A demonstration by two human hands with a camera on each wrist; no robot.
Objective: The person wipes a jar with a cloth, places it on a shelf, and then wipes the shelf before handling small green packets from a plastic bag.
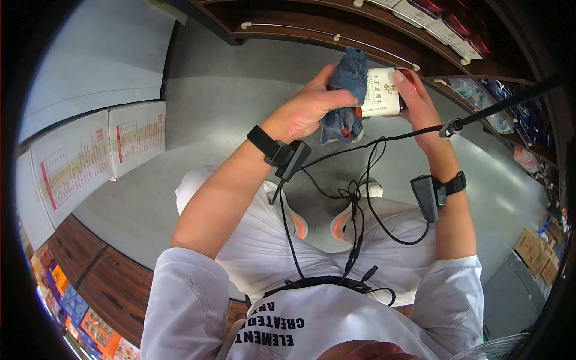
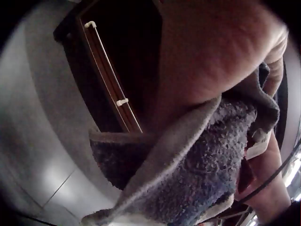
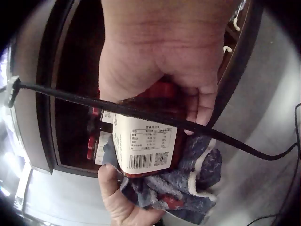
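Note:
In the head view, my right hand [image 1: 418,108] grips a jar [image 1: 378,92] by its red-lidded end, thumb on the white label. The jar lies on its side in the air, its label printed with Chinese characters. At the other end my left hand [image 1: 309,107] holds a blue-grey cloth [image 1: 350,75] against the jar, thumb over the fabric. The right wrist view shows the jar's label [image 3: 145,143] with a barcode and table, and the cloth [image 3: 200,176] bunched round the bottom. Fluffy pile and a pale hem show on the cloth [image 2: 202,155] in the left wrist view.
A dark wooden shelf [image 1: 288,33] with a metal rail runs just beyond my hands, holding several red-topped jars [image 1: 447,27]. White cartons [image 1: 75,162] stand at left, cardboard [image 1: 536,255] at right. Black cables [image 1: 354,195] hang between my arms, over the grey floor [image 1: 204,102].

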